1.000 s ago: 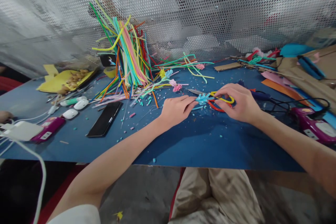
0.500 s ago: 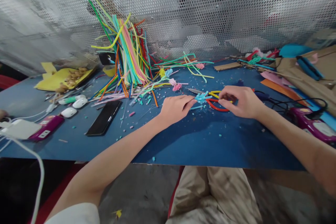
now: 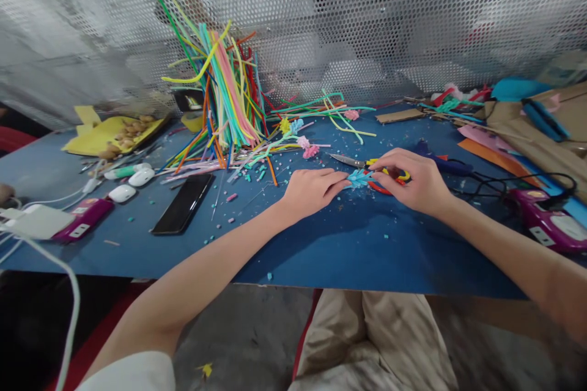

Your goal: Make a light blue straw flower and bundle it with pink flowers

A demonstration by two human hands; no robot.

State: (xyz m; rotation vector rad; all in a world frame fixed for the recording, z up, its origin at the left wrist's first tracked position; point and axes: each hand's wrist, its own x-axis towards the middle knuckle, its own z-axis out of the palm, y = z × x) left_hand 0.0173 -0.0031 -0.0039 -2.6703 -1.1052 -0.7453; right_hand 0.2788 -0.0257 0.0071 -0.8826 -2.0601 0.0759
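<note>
A light blue bundle of short pipe cleaner pieces [image 3: 359,179] is between my two hands, a little above the blue table. My left hand [image 3: 312,190] is closed on its left end, thumb and fingers pressed together. With thumb and index finger, my right hand [image 3: 409,181] pinches the bundle's right end. Scissors [image 3: 351,160] with yellow and red handles lie just behind the bundle, blades pointing left, partly covered by my right hand. Small pink, yellow and blue curled flowers [image 3: 310,151] rest behind my left hand.
Many coloured pipe cleaners [image 3: 224,91] stand in a bunch at the back left. A black phone [image 3: 182,204] lies left of my hands, with a purple power strip [image 3: 85,220] farther left. Another purple device [image 3: 554,220] and cables are at the right. Cut bits litter the blue table [image 3: 321,256].
My right hand has moved slightly left and now pinches the right end of the light blue bundle. A loose blue strip below the bundle no longer shows. The view has shifted slightly.
</note>
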